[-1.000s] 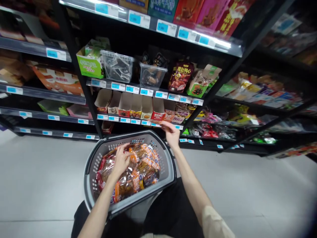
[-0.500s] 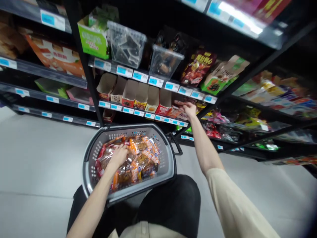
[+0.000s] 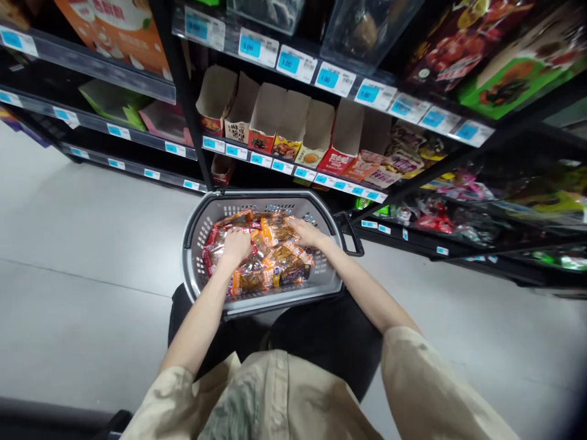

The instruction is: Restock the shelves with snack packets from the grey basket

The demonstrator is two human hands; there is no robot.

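A grey shopping basket [image 3: 192,287] rests at my knees, heaped with clear-and-orange snack packets [image 3: 287,256] and red-edged snack packets [image 3: 213,250]. My left hand [image 3: 236,245] is down among the packets on the left side, its fingers curled closed on one of them. On the right side of the heap, my right hand [image 3: 304,232] reaches over the rim, fingers closed on an orange-edged packet [image 3: 279,231]. Both sets of fingertips are partly hidden by wrappers.
Ahead stands a dark shelf rack with open cardboard display boxes [image 3: 316,131], clear plastic bins [image 3: 367,33] and price labels [image 3: 293,64]. Bagged goods [image 3: 435,214] lie on low shelves at right. The basket's black handle [image 3: 353,238] sticks out right. Grey floor [image 3: 92,244] lies around.
My right hand has come back from the shelf's small boxes down into the basket. My left hand stays among the packets. The view has shifted, so basket and shelves appear higher and further right.
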